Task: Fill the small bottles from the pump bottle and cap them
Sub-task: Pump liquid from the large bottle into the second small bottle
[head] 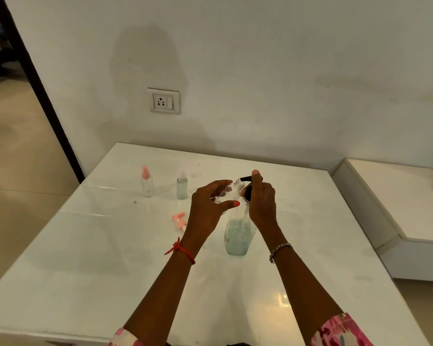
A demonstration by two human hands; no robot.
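Note:
A clear pump bottle (236, 236) with pale green liquid in its lower half stands on the white table (110, 270). My right hand (261, 203) wraps around its black pump head, with the thumb on top of the pump. My left hand (210, 208) holds a small clear bottle (229, 196) tilted, its open neck right at the pump's black nozzle. Farther back stand a small empty bottle with a pink spray cap (146, 182) and a small bottle filled with green liquid (182, 186), also capped. A loose pink spray cap (179, 219) lies on the table left of my left wrist.
The table's far edge meets a white wall with a power socket (163, 101). A lower white ledge (398, 203) sits to the right with a dark cable on it. A dark door frame (43, 96) and tiled floor lie to the left.

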